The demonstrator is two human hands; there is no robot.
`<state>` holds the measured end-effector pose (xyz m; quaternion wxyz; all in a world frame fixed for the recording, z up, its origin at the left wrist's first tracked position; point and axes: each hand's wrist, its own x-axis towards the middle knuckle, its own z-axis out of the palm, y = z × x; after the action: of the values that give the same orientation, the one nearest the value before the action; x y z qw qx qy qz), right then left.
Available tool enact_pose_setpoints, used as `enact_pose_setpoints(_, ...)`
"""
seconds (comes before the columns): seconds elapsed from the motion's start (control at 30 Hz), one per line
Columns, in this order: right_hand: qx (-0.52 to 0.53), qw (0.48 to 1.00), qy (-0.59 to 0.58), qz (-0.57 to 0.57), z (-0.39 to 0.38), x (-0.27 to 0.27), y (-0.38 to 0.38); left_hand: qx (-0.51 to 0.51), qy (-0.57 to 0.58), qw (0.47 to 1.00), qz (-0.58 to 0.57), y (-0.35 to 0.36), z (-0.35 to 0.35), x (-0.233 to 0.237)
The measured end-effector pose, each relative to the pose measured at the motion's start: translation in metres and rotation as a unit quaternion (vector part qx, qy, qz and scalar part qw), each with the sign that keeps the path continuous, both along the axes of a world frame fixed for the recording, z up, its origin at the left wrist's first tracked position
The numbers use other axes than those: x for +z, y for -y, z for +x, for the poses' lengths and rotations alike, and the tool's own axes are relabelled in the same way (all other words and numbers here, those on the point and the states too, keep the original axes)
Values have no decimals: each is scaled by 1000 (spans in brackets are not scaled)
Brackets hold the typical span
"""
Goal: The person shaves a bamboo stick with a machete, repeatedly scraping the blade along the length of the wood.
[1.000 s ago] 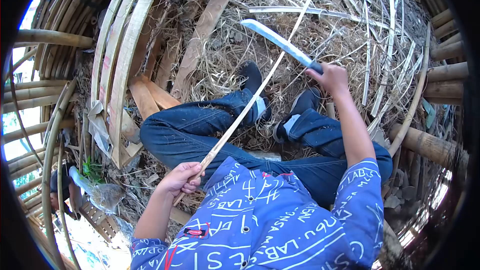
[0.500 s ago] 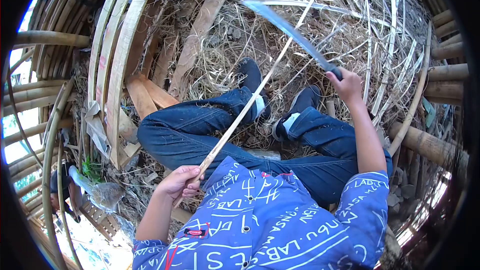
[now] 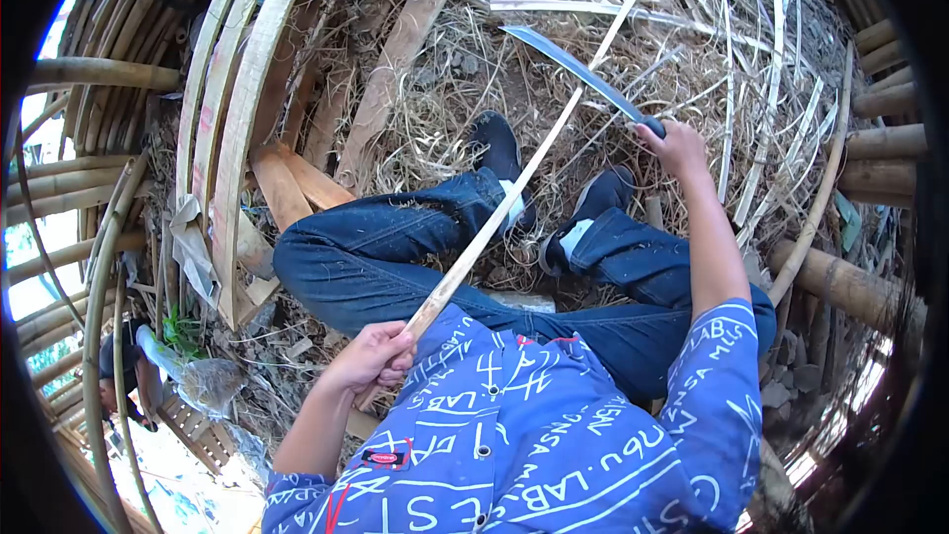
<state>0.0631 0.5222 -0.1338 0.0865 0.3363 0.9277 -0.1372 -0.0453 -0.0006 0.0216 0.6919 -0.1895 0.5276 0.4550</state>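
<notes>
My left hand [image 3: 376, 356] is closed around the lower part of a long, pale bamboo strip [image 3: 494, 221], which slants up to the right across my legs, its far end over the shavings. My right hand [image 3: 676, 146] grips the dark handle of a long curved knife [image 3: 578, 69]. The blade points up to the left and crosses the strip near its upper part. Whether blade and strip touch, I cannot tell.
Curly shavings [image 3: 445, 89] and thin split strips [image 3: 781, 69] cover the ground around my shoes [image 3: 497, 146]. A slatted wooden frame [image 3: 242, 109] stands at the left. Bamboo poles [image 3: 840, 287] line both sides. Another person [image 3: 124, 366] is partly visible at lower left.
My right hand has moved slightly left, and the blade now sits a little lower and crosses the strip. My left hand and the strip's near end have shifted a little right.
</notes>
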Motion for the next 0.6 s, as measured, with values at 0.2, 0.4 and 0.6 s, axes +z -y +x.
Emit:
enact_pose_setpoints(0.2, 23, 999, -15, 34, 0, -1, -10, 25, 27, 999, 10, 9, -15, -14)
enact_pose_setpoints(0.4, 76, 997, -6, 20, -4, 4, 19, 20, 36, 999, 4, 8, -25, -8)
enact_pose_setpoints(0.6, 18, 998, -58, -19, -8, 1, 16, 31, 29, 999, 8, 13, -14, -15)
